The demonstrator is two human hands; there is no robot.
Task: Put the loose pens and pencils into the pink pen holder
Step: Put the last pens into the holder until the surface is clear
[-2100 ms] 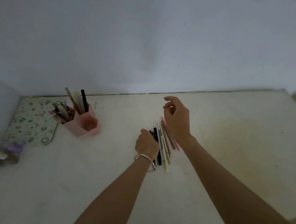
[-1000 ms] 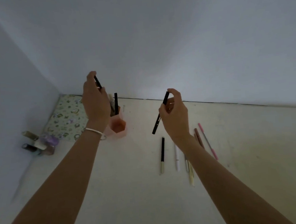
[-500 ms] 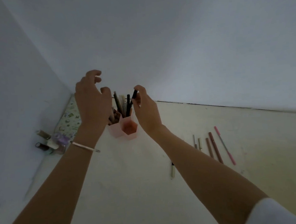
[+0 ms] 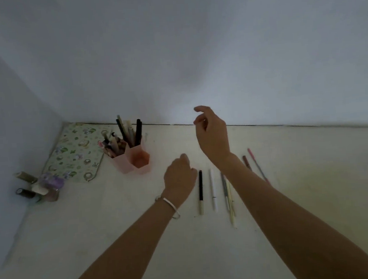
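Both hands have left the pink pen holder point(image 4: 134, 159) and hold nothing now — the left hand point(image 4: 179, 179) loosely curled, the right hand point(image 4: 212, 135) half open. The black pen point(image 4: 201, 191) lies just right of the left hand; other loose pens point(image 4: 227, 193) lie under the right forearm, with bare table point(image 4: 118, 209) between left hand and holder.

Home desk corner: pen holder point(image 4: 134, 159), floral notebook point(image 4: 75, 153)

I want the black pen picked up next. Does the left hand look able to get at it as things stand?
Probably yes. The left hand hovers right beside the black pen, which lies alone on the table, apart from the white pen. Nothing lies between them.
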